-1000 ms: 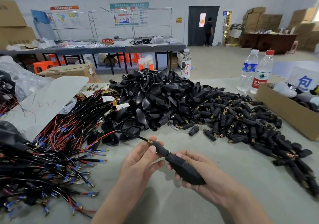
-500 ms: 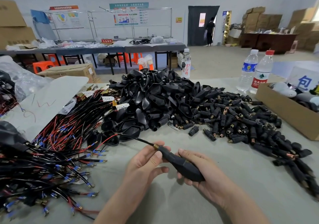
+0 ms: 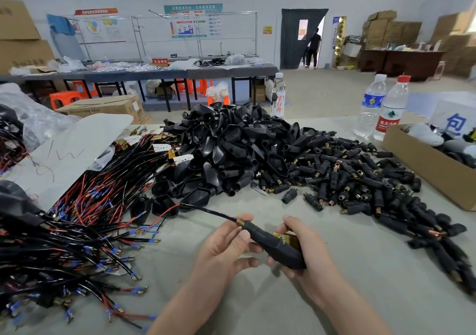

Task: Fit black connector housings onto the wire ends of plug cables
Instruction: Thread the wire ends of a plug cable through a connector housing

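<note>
- Lower centre: both hands hold one black connector housing (image 3: 274,245). The left hand (image 3: 224,249) pinches its narrow brass-tipped end, and the right hand (image 3: 311,265) curls its fingers (image 3: 289,225) round the wide end.
- Its cable (image 3: 206,209) runs up-left toward the heap of loose housings (image 3: 231,149) at centre.
- Wire bundles (image 3: 77,231) crowd the left of the bench (image 3: 347,296).
- Small connectors (image 3: 360,180) spread right, beside a cardboard box (image 3: 425,165) and two bottles (image 3: 371,102).

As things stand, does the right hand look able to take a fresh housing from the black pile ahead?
Probably not yet: the right hand grips the housing being fitted. Nothing stands between it and the pile, so letting go should free it.
</note>
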